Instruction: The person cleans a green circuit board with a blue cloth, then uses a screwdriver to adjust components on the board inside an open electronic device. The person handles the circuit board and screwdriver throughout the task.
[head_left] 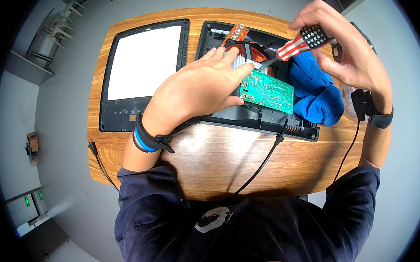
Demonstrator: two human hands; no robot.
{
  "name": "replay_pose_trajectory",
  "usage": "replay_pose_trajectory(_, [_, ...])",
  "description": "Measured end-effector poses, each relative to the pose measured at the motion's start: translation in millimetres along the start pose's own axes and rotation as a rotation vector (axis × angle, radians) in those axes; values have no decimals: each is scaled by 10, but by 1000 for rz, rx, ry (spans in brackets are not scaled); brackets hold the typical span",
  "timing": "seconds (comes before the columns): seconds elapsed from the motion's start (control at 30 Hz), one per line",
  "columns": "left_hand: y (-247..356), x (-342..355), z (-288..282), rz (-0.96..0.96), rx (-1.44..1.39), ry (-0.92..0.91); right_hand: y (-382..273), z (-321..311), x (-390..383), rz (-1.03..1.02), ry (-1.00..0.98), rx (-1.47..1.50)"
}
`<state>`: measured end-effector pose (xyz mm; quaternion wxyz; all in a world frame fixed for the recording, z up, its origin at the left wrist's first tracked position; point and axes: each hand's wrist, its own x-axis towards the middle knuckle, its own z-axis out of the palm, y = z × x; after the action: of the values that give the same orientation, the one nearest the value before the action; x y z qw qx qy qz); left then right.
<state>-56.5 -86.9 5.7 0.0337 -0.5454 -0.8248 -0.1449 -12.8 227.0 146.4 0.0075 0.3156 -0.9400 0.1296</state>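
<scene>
My right hand (pixel 347 48) is closed round the handle of a screwdriver (pixel 292 48), striped red and white with a dark starred end. Its shaft slants down to the left, to the upper edge of a green circuit board (pixel 270 92); the tip's exact contact is unclear. Over the board's left end and a silver finned heatsink (pixel 252 64) lies my left hand (pixel 200 86), fingers stretched and pressing down. The board rests tilted in an opened black appliance housing (pixel 238 121). Behind it shows a round copper coil (pixel 258 56), partly hidden, beside a small orange board (pixel 237 34).
Left of the housing lies a black-framed panel with a white face (pixel 145 65). A crumpled blue cloth (pixel 315 91) touches the housing's right side. A black power cord (pixel 260 168) runs toward me over the wooden table (pixel 208 159); a plug (pixel 93 147) lies at the left edge.
</scene>
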Motion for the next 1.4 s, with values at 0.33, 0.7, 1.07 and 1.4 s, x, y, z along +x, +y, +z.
replay_pose_trajectory(0.33, [-14, 60, 86, 16, -60, 43, 142, 71, -81, -46, 72, -79])
replay_pose_trajectory(0.7, [-10, 104, 112, 0, -49, 57, 213, 184, -182, 108, 107, -78])
replay_pose_trajectory(1.07, [-22, 106, 121, -3, -31, 55, 114, 135, -103, 54, 63, -47])
replay_pose_trajectory(1.4, [-20, 93, 105, -2, -60, 78, 34, 234, -65, 221, 106, -83])
